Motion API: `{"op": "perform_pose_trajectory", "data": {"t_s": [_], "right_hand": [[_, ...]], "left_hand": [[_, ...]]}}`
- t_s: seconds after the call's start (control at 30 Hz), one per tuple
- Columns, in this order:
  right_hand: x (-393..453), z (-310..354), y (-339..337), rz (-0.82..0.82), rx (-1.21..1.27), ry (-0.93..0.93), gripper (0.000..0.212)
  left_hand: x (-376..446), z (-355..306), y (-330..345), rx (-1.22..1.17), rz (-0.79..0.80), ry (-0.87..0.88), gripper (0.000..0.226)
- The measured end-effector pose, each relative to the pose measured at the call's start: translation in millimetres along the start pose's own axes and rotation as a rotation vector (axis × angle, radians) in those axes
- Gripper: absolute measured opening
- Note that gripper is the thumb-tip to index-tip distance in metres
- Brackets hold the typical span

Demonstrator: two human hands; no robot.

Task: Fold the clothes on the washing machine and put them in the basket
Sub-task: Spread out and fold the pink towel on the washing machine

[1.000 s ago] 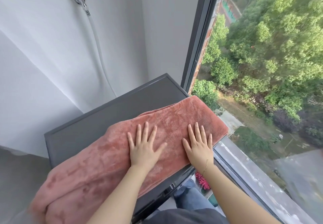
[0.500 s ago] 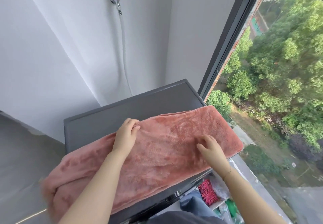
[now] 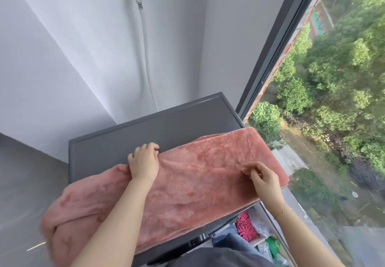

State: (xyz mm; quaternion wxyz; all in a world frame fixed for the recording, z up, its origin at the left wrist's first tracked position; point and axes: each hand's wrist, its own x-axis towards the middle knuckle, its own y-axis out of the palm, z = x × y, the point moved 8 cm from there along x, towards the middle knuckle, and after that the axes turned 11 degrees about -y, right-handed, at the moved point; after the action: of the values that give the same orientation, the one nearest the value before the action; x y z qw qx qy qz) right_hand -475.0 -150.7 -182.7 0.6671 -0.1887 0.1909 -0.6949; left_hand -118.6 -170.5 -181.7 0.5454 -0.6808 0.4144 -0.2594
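The pink towel (image 3: 198, 175) lay lengthwise across the front half of the washing machine (image 3: 166, 125), one end spilling off its left edge. The left hand (image 3: 143, 160) curled over the towel's far edge and gripped it, seemingly to carry that edge over for a fold. The right hand (image 3: 263, 178) pinched the plush surface nearer the window-side end, probably anchoring it. No basket showed.
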Motion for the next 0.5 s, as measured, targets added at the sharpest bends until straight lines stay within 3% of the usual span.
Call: {"op": "perform_pose_trajectory", "data": {"t_s": [0.07,0.13,0.23,0.37,0.43,0.5], "right_hand": [[5.3,-7.7,-5.5,0.003,0.058,0.031,0.039],[9.6,-18.7,-15.4,-0.041,0.122,0.083,0.038],[12.9,-38.2,-36.2,-0.202,0.251,0.185,0.035],[1.2,-79.9,-77.0,-0.518,0.383,0.399,0.025],[-2.4,-109.5,-91.2,-0.523,0.338,0.515,0.018],[-5.2,-137.6,-84.6,-0.389,0.345,0.673,0.024]], "left_hand": [[-8.0,-23.4,-10.5,-0.13,-0.095,0.045,0.021],[-28.1,-69.1,-10.4,-0.232,-0.107,0.217,0.02],[-65.6,-138.3,10.1,-0.231,0.007,0.492,0.022],[-96.3,-199.5,54.8,-0.084,0.217,0.624,0.042],[-103.6,-217.9,80.8,0.017,0.288,0.623,0.056],[-105.3,-221.7,100.4,0.096,0.283,0.613,0.065]]}}
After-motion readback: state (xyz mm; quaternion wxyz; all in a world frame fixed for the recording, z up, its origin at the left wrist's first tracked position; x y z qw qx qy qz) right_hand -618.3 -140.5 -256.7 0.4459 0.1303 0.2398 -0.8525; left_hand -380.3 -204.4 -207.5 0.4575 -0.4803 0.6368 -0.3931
